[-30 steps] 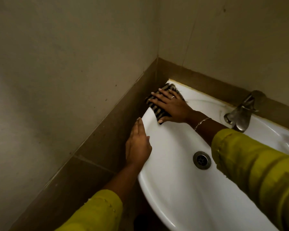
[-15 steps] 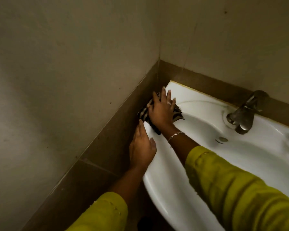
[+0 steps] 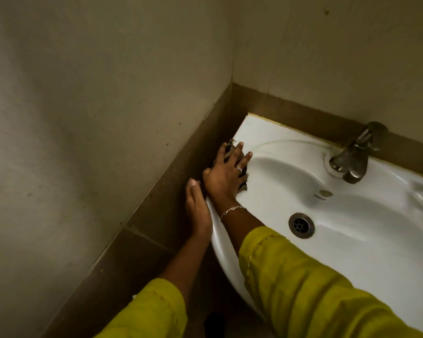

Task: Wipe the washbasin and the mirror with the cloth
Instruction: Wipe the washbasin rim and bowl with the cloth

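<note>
A white washbasin (image 3: pixel 366 240) fills the lower right, set into the corner of two tiled walls. My right hand (image 3: pixel 226 173) presses a dark striped cloth (image 3: pixel 243 185) flat against the basin's left rim, fingers straight and spread; most of the cloth is hidden under the hand. My left hand (image 3: pixel 197 208) rests with straight fingers on the outer left edge of the basin, just below the right hand and touching it. No mirror is in view.
A metal tap (image 3: pixel 352 154) stands at the back of the basin. A round drain (image 3: pixel 301 225) lies in the bowl, with an overflow hole (image 3: pixel 325 193) above it. A brown tile band (image 3: pixel 156 215) runs along both walls close beside the basin's left edge.
My right hand has slid the cloth back along the left rim toward me, stopping just above my left hand. The view has swung to show the drain. My left hand stays on the edge.
</note>
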Demonstrator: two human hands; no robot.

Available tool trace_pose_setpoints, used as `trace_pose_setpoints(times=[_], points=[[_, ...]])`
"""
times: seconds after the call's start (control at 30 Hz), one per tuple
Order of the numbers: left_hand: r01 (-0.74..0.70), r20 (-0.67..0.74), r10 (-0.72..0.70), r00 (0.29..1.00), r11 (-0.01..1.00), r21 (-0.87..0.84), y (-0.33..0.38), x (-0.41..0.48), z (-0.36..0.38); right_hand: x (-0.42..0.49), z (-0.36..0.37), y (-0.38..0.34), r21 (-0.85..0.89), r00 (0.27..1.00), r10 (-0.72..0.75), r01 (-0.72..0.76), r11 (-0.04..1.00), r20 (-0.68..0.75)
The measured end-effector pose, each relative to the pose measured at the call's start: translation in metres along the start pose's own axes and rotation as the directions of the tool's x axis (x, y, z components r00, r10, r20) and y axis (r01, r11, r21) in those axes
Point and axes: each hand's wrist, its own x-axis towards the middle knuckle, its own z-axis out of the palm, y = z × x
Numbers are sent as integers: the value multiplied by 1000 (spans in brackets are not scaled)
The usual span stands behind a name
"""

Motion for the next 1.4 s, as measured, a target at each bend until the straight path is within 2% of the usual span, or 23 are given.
trace_pose_setpoints(times=[0.17,0.33,0.53,0.7,0.8,0.97,1.03,1.13,1.2,1.27,1.33,1.4], points=[[34,109,-26,994,997,-70,-1,-1,-7,-26,0,3,10,997,-37,37,999,67],[55,163,-51,985,998,-24,-1,-4,-18,-53,-1,10,31,986,-85,82,996,142],[-2,283,-31,959,994,114,5,-9,-29,-79,-5,20,3,966,-134,137,991,222],[-30,297,-40,954,973,228,7,-22,-33,-107,-22,29,65,941,-116,101,993,317],[-57,296,-41,954,948,313,8,-34,-33,-124,-22,39,23,931,-181,183,983,317],[-132,309,-16,951,881,454,6,-56,-31,-148,-31,56,21,909,-217,225,974,357],[-161,298,-10,954,823,545,1,-60,-29,-158,-45,64,31,899,-220,225,974,378],[-313,322,94,942,587,746,-5,-75,-26,-173,-58,77,-1,877,-253,277,961,409],[-466,423,202,884,471,749,-7,-87,-26,-179,-56,89,-20,874,-277,311,950,399],[-590,547,221,807,355,726,-11,-95,-26,-185,-49,101,54,881,-280,281,958,380],[-647,625,180,759,314,695,-14,-99,-26,-193,-51,112,96,906,-260,242,966,333],[-671,660,155,735,306,675,-16,-105,-25,-198,-52,122,72,893,-320,314,947,316]])
